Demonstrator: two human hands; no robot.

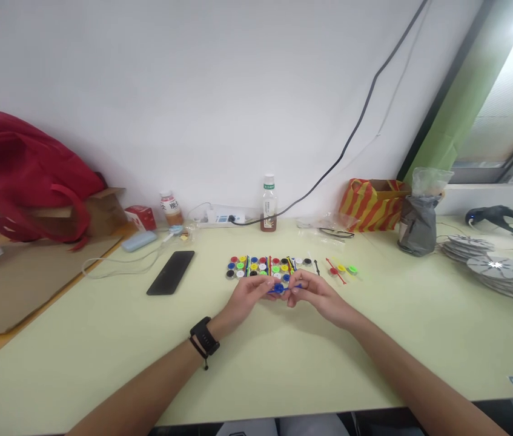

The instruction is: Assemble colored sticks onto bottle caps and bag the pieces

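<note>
Between both hands is a small blue plastic disc (278, 289) with a thin blue strip across it. My left hand (248, 297) is closed on the disc side, fingertips pressed against it. The right end of the strip is pinched by my right hand (317, 295), thumb against fingers. Just beyond the hands lie rows of small round discs (239, 266) in red, yellow, green, blue, black and white, with thin coloured strips between groups. To the right, a red arrow-ended strip (335, 270) lies by a few more discs (341, 269). My fingers partly hide the nearest discs.
A black phone (171, 273) lies left of the discs. Against the wall stand a bottle (269, 203), a power strip (224, 219) and a striped bag (369, 204). A grey bag (418, 224) and stacked round plates (504, 272) are at right. A red backpack (24, 175) sits left.
</note>
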